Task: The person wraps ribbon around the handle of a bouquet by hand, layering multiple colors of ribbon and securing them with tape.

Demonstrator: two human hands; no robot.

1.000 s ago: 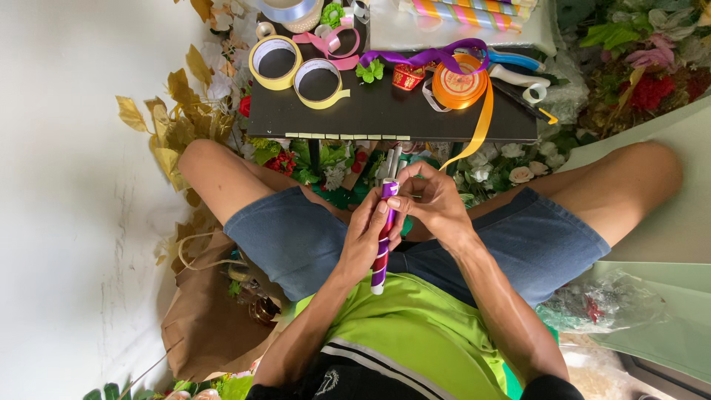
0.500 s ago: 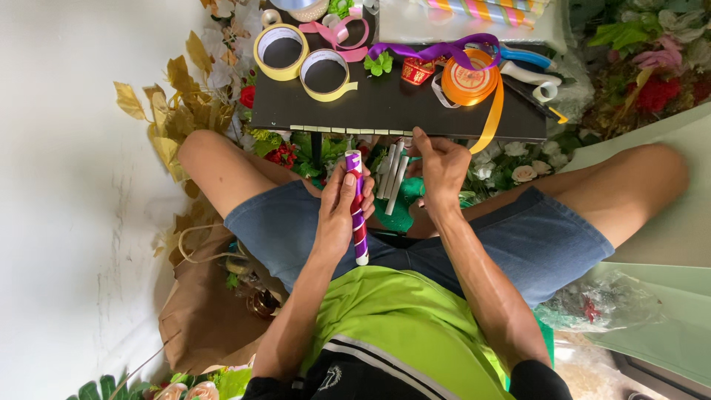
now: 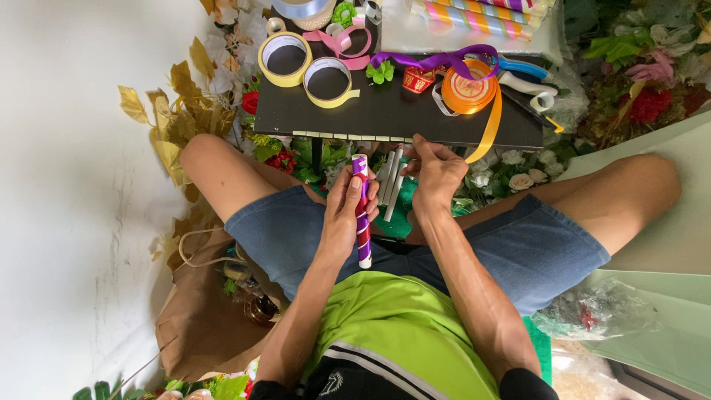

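**Ribbon-wrapped stick held over the lap**

A purple, pink and white striped stick (image 3: pixel 361 215) is gripped upright by the left hand (image 3: pixel 342 216). The right hand (image 3: pixel 437 172) is pinched shut just beside plain white sticks (image 3: pixel 391 185), below the black board (image 3: pixel 385 111) bearing an orange ribbon spool (image 3: pixel 468 92).

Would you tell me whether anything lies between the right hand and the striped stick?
Nothing visible does. The left hand grips the striped stick; the right hand is beside it, with only pale sticks lower between them.
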